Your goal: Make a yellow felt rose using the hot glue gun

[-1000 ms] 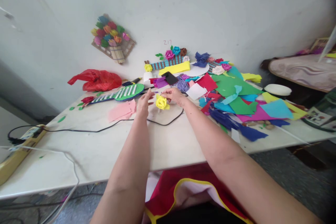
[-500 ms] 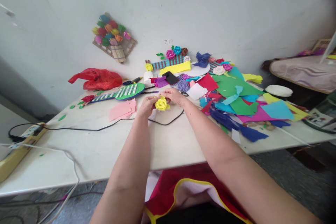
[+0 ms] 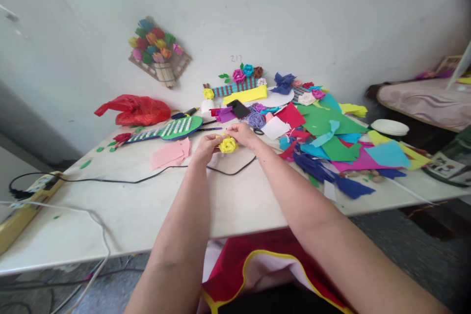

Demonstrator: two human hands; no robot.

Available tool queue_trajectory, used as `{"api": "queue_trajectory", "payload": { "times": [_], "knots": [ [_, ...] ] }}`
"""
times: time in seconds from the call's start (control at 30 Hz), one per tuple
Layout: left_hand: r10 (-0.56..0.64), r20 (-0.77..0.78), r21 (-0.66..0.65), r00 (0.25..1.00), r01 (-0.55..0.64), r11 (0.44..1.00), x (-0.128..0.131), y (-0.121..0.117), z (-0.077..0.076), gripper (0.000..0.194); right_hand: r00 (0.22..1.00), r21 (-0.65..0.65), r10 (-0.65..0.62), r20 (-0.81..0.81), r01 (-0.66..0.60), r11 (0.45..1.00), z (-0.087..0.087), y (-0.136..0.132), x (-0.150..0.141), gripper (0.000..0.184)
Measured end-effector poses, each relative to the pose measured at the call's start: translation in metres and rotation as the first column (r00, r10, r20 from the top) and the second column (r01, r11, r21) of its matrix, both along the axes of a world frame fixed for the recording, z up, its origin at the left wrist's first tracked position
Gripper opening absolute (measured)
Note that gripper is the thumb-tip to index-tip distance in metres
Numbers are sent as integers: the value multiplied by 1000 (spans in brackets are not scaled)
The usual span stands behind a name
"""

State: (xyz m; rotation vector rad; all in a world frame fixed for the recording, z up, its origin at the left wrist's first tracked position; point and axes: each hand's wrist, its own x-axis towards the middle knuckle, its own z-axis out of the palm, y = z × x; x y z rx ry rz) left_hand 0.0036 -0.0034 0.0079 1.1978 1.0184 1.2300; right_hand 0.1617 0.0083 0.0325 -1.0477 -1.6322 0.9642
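Both of my hands hold a yellow paper flower [image 3: 228,145] above the middle of the table. My left hand [image 3: 209,148] is closed on its left side, fingers pinched at the petals. From the right and behind, my right hand [image 3: 241,134] pinches the back edge of the flower; the fingertips are partly hidden by it. Left of my hands lie pink paper sheets [image 3: 171,153]. A black cord [image 3: 235,173] runs across the table just below the flower.
Colourful paper pieces [image 3: 338,127] crowd the right side. Behind stand a striped woven panel with paper flowers [image 3: 235,87] and a black phone [image 3: 238,109]. Left are a green woven paddle shape [image 3: 180,128], a red plastic bag [image 3: 138,111] and a power strip [image 3: 33,206].
The yellow flower has turned a little in my fingers and sits slightly higher and to the right. My hands stay in nearly the same place.
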Motion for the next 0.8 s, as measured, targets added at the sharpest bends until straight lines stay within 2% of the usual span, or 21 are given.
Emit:
{"api": "queue_trajectory", "payload": {
  "times": [0.17,0.23,0.3,0.4,0.47,0.6,0.7,0.8],
  "knots": [
    [19,10,7,1000,-19,1000,0,-1,1,37,999,46,2,40,-4,999,-2,3,3,16],
    [45,57,29,997,-46,999,-1,-1,0,37,995,64,-70,68,65,996,-1,7,9,22],
    [75,107,45,991,-81,996,-1,1,-1,38,964,73,-223,144,214,974,0,11,19,22],
    [105,150,50,983,-113,992,-1,2,-1,39,821,123,-430,376,415,901,1,16,35,22],
    [116,159,41,981,-123,992,-1,2,-1,38,705,136,-471,531,477,868,1,17,43,25],
    [141,167,14,976,-146,989,1,1,1,36,533,116,-397,747,484,867,-1,16,49,33],
    [146,170,11,975,-150,989,1,1,0,34,456,103,-348,819,479,872,-4,16,49,39],
    [147,179,10,973,-151,988,0,3,-2,34,410,94,-319,854,481,872,-6,16,49,45]
  ]
}}
